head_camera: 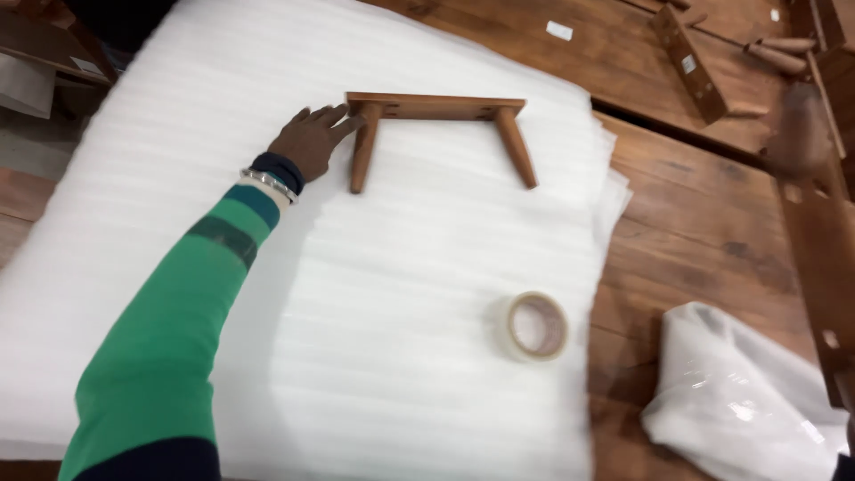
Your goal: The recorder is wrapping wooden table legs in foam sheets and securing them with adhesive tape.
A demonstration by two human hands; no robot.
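Left hand [312, 141] touches wooden stool [436, 125] on foam sheet [374, 294], seemingly.

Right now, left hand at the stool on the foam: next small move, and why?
Probably close the left hand around the small wooden stool's near leg. The fingertips only touch that corner, nothing is gripped, and the stool lies on its side on the white foam sheet, tape roll apart.

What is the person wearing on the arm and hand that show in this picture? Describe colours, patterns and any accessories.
Only the left hand shows, and it is bare. The arm wears a bright green sleeve with darker teal and navy bands near the cuff. A silver bracelet circles the wrist.
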